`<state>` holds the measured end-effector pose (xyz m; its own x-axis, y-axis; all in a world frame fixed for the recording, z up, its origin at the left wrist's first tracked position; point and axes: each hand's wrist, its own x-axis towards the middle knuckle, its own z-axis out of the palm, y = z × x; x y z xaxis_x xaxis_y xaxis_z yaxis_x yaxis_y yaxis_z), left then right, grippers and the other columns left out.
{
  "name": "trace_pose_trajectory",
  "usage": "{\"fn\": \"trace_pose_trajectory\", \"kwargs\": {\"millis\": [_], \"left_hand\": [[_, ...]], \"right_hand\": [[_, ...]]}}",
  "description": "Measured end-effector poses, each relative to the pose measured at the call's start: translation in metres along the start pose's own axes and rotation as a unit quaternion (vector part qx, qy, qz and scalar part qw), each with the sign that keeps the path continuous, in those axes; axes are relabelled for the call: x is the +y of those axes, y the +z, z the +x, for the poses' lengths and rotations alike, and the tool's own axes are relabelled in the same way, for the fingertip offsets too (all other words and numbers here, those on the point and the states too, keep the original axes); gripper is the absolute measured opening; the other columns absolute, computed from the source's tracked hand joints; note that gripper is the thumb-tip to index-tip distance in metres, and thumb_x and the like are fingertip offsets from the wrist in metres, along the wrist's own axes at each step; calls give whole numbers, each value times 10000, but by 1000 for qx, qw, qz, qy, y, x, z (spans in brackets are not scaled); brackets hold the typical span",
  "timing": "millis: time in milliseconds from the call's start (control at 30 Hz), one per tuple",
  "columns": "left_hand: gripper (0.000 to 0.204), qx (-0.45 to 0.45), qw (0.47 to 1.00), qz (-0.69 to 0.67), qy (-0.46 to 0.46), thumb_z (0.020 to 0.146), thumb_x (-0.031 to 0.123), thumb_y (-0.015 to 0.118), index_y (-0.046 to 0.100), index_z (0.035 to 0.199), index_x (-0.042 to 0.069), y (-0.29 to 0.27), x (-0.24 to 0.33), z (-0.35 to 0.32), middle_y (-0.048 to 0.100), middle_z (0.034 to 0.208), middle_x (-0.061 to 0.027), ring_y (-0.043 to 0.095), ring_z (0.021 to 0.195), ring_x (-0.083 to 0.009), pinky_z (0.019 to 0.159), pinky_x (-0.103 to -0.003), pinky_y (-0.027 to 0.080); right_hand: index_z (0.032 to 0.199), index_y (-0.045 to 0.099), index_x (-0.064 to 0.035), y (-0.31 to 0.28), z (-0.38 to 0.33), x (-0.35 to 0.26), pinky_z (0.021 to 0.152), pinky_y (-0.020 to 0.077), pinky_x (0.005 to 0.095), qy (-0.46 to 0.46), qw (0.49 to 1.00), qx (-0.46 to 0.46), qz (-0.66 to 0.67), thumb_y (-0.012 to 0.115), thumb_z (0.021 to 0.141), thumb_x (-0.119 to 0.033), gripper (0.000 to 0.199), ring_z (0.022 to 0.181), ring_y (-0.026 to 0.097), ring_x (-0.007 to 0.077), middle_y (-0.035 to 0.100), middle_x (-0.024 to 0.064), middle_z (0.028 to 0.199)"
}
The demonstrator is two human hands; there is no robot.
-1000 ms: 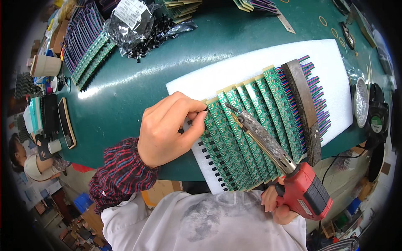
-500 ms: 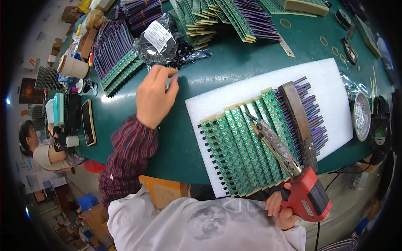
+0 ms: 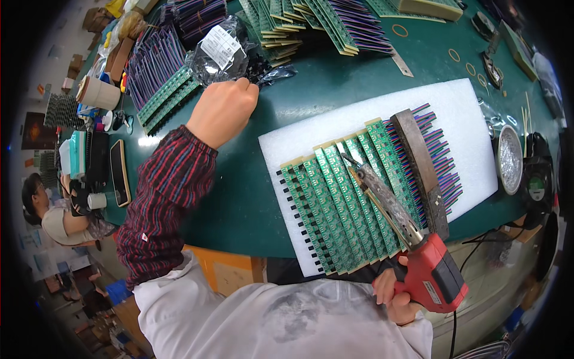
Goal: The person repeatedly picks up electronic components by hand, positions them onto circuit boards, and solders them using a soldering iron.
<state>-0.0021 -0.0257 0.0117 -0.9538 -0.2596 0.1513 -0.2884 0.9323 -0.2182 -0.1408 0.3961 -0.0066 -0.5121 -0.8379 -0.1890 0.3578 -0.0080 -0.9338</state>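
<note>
My left hand (image 3: pixel 226 112), in a striped sleeve, reaches to the near edge of a black plastic bag (image 3: pixel 210 64) with a white label. Small black parts (image 3: pixel 258 67) lie beside the bag. The fingers are curled closed, and whatever they may hold is hidden. My right hand (image 3: pixel 396 297) grips a red soldering gun (image 3: pixel 431 274) by its handle. Its metal barrel slants up and left over a row of green circuit board strips (image 3: pixel 335 209) with black connectors along the left side. The strips rest on a white foam sheet (image 3: pixel 469 119).
A dark metal bar (image 3: pixel 421 161) lies across the purple and blue wires right of the strips. Stacked boards (image 3: pixel 326 24) fill the far side; more wired boards (image 3: pixel 170 99) lie left. A phone (image 3: pixel 120 173), a round metal dish (image 3: pixel 510 160) and rubber bands (image 3: pixel 454 55) are around. Another person (image 3: pixel 63 218) sits far left.
My left hand has moved a little up and forward, closer to the black parts, and its fingers have curled in. My right hand still holds the soldering gun; the whole view has shifted slightly.
</note>
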Motion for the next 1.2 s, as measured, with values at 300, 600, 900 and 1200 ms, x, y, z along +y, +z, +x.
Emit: {"fn": "trace_pose_trajectory", "kwargs": {"millis": [300,600,900,1200], "left_hand": [[125,-129,935,-330,8,686,40,706,644,794,27,-104,102,-25,539,618,-68,561,526,-204,449,-317,431],[279,191,816,-508,200,668,49,679,642,911,-82,-82,171,-37,500,707,-49,485,543,-138,420,-266,375],[264,190,853,-441,206,687,68,671,673,909,-74,-84,178,-46,612,784,-112,517,550,-154,448,-257,386],[134,-44,925,-376,24,719,90,665,644,833,23,-85,136,-43,604,713,-52,549,552,-175,449,-273,417]], "right_hand": [[1396,270,-52,2,34,-17,526,442,287,-58,981,-178,-50,665,891,-324,696,499,502,145,529,49,618],[1370,271,-103,21,58,-30,480,438,264,-126,933,-308,-138,681,852,-76,661,524,545,140,631,142,780],[1334,265,-46,21,66,-35,466,423,262,-241,894,-290,-242,595,751,98,685,492,528,125,614,110,711],[1320,311,-15,6,55,-29,461,433,284,-185,925,-267,-197,603,779,-142,627,470,520,141,579,81,650]]}}
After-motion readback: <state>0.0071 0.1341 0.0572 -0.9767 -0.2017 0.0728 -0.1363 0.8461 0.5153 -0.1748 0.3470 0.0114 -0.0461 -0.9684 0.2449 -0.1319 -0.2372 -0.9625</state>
